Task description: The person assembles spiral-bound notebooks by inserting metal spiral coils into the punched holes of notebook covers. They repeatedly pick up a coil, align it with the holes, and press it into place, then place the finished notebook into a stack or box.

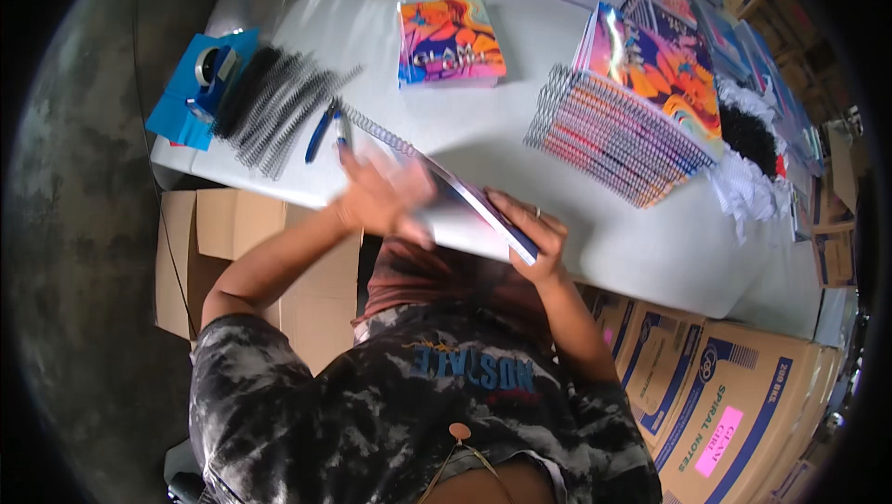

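Observation:
My right hand (534,228) grips the lower end of a notebook (472,202) tilted edge-up over the table's near edge. A dark spiral coil (379,130) runs along the line of the notebook's spine and sticks out past its far left end. My left hand (386,193) is beside the notebook, smeared by motion, so its fingers do not show clearly. Pliers with blue handles (322,135) lie on the table just beyond that hand. To their left is a heap of loose dark spiral coils (279,104).
A colourful stack of covered pads (451,44) sits mid-table. Finished spiral notebooks (641,109) are piled at right, by crumpled white cloth (743,183). A blue tape dispenser (212,72) stands at far left. Cardboard boxes (734,402) fill the floor at right; an open carton (311,309) stands below left.

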Demonstrator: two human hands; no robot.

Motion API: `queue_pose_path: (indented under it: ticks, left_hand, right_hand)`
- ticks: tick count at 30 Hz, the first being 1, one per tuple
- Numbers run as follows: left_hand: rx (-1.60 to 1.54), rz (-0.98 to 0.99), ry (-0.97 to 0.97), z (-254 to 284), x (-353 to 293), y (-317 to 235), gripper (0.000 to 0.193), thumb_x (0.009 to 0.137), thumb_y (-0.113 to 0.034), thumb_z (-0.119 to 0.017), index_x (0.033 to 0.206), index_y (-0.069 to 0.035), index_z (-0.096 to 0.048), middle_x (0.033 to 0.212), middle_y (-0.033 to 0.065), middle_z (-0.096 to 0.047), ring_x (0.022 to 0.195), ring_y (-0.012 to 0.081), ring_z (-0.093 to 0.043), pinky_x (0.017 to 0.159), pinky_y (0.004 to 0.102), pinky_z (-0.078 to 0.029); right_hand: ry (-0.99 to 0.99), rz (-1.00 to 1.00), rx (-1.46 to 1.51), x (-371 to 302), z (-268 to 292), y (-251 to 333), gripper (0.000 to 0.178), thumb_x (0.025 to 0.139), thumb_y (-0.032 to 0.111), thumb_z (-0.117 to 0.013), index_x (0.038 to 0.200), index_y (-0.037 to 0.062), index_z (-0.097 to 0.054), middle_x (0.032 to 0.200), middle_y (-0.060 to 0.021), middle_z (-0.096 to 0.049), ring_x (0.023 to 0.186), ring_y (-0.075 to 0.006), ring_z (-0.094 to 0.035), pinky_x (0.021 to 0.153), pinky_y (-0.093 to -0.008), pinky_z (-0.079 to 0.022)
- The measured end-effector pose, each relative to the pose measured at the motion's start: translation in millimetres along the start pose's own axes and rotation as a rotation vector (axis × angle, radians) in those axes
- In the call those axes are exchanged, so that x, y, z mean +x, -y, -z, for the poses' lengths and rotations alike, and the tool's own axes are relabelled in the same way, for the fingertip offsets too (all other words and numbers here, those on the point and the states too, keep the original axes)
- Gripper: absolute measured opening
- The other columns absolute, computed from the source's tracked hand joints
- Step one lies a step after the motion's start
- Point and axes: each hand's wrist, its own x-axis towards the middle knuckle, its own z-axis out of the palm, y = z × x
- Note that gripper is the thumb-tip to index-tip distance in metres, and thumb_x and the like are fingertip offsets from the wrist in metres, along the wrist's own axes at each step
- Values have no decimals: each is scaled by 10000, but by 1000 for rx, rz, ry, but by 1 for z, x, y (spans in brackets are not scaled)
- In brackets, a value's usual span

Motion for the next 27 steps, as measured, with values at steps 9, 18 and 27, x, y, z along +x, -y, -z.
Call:
queue_pose_path:
  ticks: [9, 18, 27]
  left_hand:
    - [-112, 220, -326, -16, 16, 15, 945, 747, -743, -387, 1338, -9, -305, 1416, 183, -255, 1300, 429, -200, 1028, 570, -155]
    - [26, 184, -343, -32, 21, 45, 1077, 683, -795, -386, 1326, 62, -272, 1369, 345, -168, 1263, 505, -198, 982, 620, -188]
    - [-1, 106, -196, -22, 29, 24, 1077, 669, -816, -365, 1345, 12, -234, 1400, 349, -72, 1296, 501, -96, 1014, 612, 5]
  right_hand:
    - [46, 2, 78, 2, -3, -2, 344, 728, 17, -641, 1067, -27, -610, 970, -172, -648, 883, -283, -647, 759, -326, -523]
    - [34, 8, 100, 6, -4, -3, 381, 707, -10, -654, 1085, -16, -606, 1002, -165, -643, 886, -278, -647, 752, -319, -525]
    - [35, -15, 68, 3, -10, 1, 402, 709, -60, -613, 1103, 18, -602, 1018, -147, -640, 930, -276, -632, 787, -346, -516]
